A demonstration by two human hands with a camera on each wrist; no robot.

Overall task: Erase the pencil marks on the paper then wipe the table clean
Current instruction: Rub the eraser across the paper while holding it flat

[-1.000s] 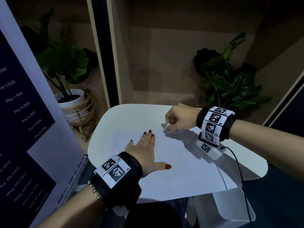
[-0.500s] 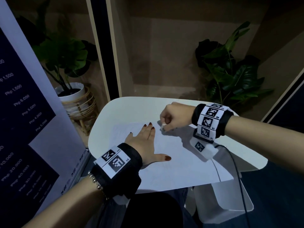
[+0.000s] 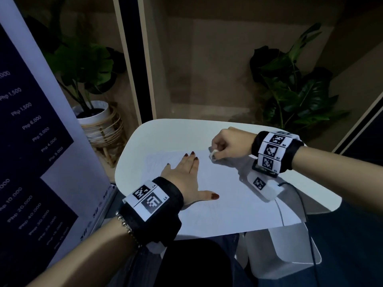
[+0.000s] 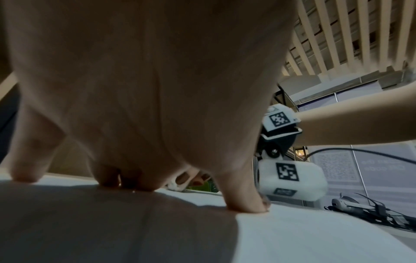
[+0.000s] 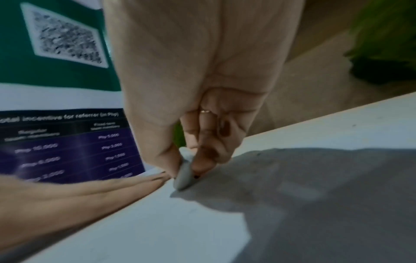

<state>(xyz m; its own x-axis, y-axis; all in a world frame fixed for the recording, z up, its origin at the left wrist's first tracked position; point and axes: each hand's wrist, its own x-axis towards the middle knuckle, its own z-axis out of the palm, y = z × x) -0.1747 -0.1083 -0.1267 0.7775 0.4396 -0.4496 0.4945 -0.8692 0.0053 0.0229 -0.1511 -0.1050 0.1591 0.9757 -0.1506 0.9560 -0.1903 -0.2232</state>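
Eraser (image 3: 213, 155) in right hand (image 3: 230, 145) beside left hand (image 3: 184, 175) on paper (image 3: 228, 201).

A dim room with tan walls (image 3: 207, 65) beyond the hands. A dark post with pale trim (image 3: 143, 59) rises beyond the left hand. To the left stands a banner (image 3: 27, 141) printed with prices, and past it a leafy plant in a white pot (image 3: 94, 112) on a rattan stand. Beyond the right hand grows another large-leaved plant (image 3: 290, 90). A slatted ceiling (image 4: 351, 33) shows overhead.
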